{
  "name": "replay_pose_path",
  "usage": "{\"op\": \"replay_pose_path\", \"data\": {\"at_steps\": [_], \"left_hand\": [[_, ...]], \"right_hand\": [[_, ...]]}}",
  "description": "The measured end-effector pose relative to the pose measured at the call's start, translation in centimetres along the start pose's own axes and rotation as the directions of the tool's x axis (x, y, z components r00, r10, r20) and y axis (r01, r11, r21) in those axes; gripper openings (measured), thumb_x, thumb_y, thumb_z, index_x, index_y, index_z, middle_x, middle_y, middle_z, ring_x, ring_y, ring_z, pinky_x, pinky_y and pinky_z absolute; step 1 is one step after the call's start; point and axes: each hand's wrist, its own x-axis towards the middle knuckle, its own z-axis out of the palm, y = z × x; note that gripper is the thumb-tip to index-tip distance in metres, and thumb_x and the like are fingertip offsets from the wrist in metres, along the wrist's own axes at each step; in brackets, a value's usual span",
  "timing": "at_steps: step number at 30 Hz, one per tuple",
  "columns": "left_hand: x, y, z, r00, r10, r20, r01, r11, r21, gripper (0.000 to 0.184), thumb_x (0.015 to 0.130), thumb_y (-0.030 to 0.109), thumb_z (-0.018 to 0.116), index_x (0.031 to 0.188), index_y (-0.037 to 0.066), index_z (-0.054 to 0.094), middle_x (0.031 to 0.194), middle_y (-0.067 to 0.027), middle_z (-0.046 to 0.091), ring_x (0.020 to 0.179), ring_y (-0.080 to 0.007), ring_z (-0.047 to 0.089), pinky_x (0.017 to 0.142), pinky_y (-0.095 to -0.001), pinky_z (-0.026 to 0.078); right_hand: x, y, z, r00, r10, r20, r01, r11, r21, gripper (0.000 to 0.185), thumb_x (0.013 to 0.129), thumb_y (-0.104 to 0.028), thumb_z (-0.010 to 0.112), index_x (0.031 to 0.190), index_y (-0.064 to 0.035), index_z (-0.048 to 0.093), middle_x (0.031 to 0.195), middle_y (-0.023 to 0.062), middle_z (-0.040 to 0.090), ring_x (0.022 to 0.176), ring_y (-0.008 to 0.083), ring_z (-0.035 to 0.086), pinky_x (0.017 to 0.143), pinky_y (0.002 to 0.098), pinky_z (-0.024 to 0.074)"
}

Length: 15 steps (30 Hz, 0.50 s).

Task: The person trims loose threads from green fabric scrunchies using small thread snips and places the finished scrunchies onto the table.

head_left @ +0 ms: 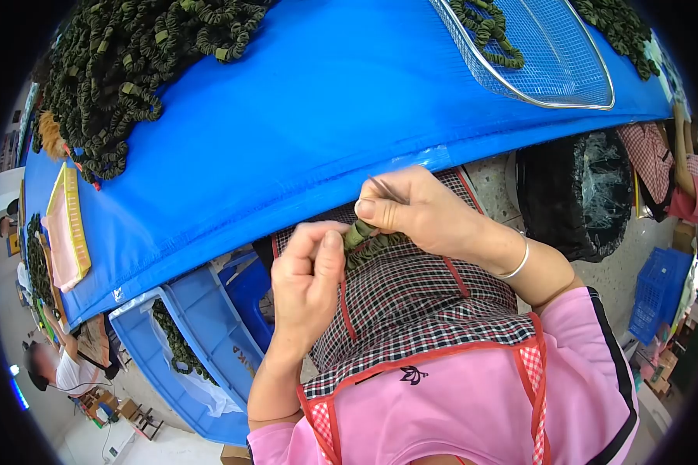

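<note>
Above my lap, a dark green gathered fabric ring [362, 235], like a scrunchie, is held between both hands. My left hand [309, 271] pinches it from the left between thumb and fingers. My right hand [419, 211] is closed at its other side, thumb bent over the fingers. A thin, dark, pointed metal tool [385, 189] sticks out from the right fingers; its kind is hidden by the grip. The lower loop of the ring hangs against my checked apron [411, 291].
A blue-covered table [287, 139] lies ahead, with a heap of green scrunchies [124, 70] at left. A wire basket [551, 62] holds a few. Near me stand a yellow tray [71, 221], a blue crate [202, 341] and a black-lined container [574, 194]. A person [66, 360] works at far left.
</note>
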Motion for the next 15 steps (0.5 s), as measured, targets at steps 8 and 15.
{"op": "replay_pose_path", "data": {"at_steps": [8,15], "left_hand": [[-0.48,0.58,0.52,0.992,0.119,-0.038,-0.107,0.968,0.228,0.018,0.08,0.011,0.06,0.095,0.002,0.055,0.064,-0.0013,0.054,0.056,-0.0073,0.046,0.05,-0.0215,0.036],[-0.7,-0.28,0.48,0.952,0.306,-0.003,-0.269,0.842,0.467,0.014,0.081,0.011,0.057,0.093,0.003,0.055,0.072,-0.0069,0.057,0.064,-0.0179,0.05,0.057,-0.0285,0.04]], "right_hand": [[-0.14,-0.44,0.59,0.997,0.047,-0.064,-0.037,0.988,0.153,0.021,0.084,-0.021,0.055,0.071,-0.004,0.055,0.067,-0.0003,0.051,0.061,0.0055,0.044,0.055,0.0201,0.0366],[-0.21,-0.29,0.73,0.999,0.009,-0.046,-0.005,0.996,0.09,0.023,0.085,-0.019,0.054,0.069,-0.0024,0.055,0.064,-0.0002,0.052,0.056,0.004,0.04,0.048,0.0203,0.0332]]}}
